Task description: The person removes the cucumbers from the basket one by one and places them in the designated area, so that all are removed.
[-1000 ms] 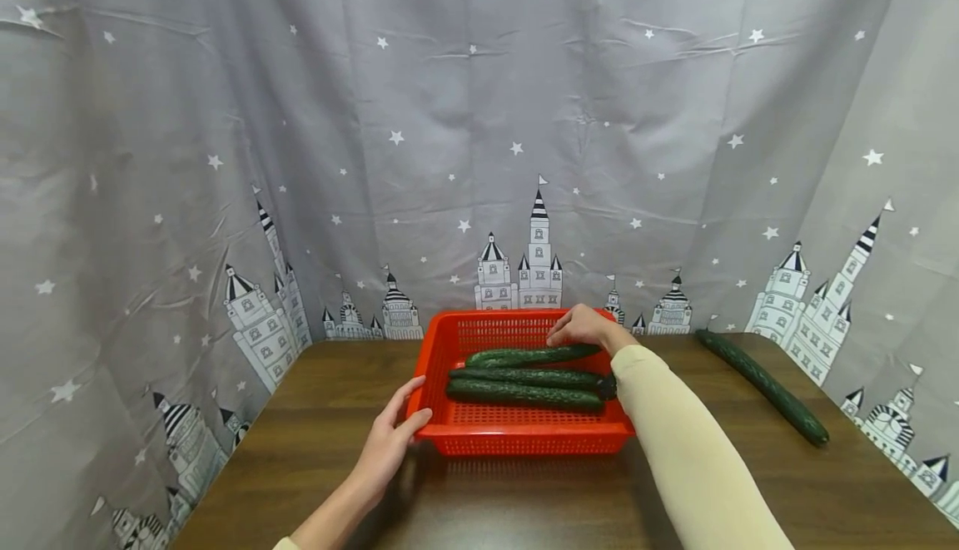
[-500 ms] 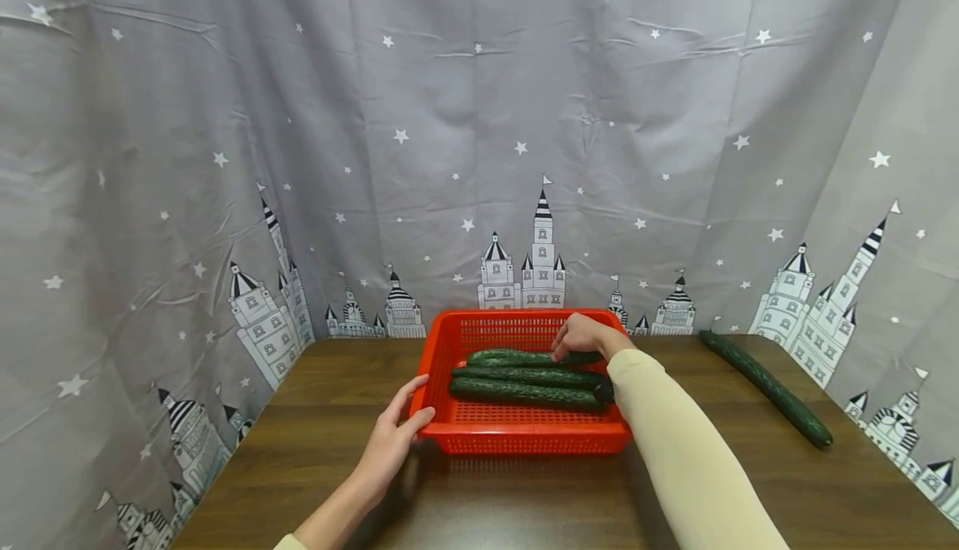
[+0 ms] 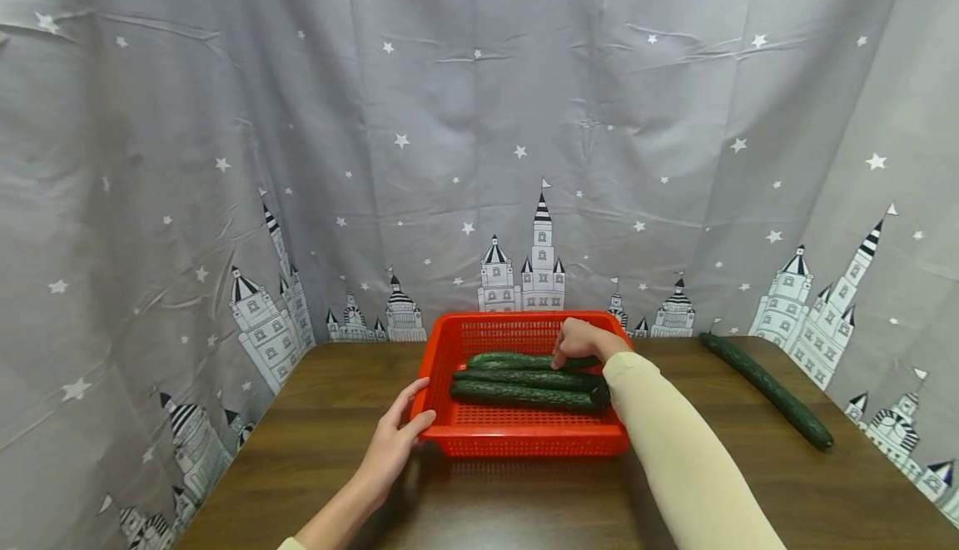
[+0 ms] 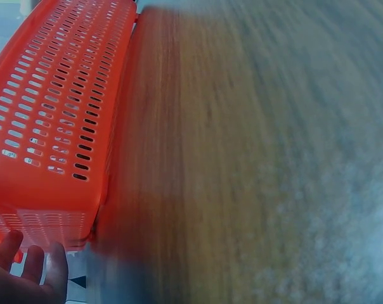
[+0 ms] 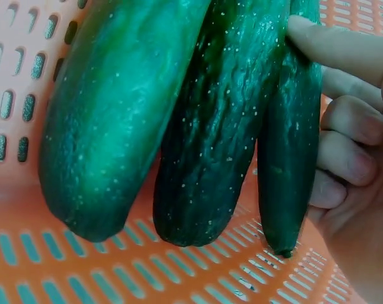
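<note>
A red plastic basket stands on the wooden table, with three dark green cucumbers lying crosswise in it. My left hand holds the basket's left end, thumb over the rim; its fingertips show against the end wall in the left wrist view. Over the basket's right half, my right hand grips the far cucumber. In the right wrist view its thumb crosses that cucumber, and the other fingers curl along the side. The middle cucumber and near cucumber lie close together.
Another cucumber lies slanted on the table at the right, outside the basket. The wooden tabletop extends in front of the basket. Behind it hangs a grey curtain printed with stars and castles.
My right hand has come down from behind the far cucumber and taken hold of it. The left hand keeps its place on the basket's end. The view has shifted slightly.
</note>
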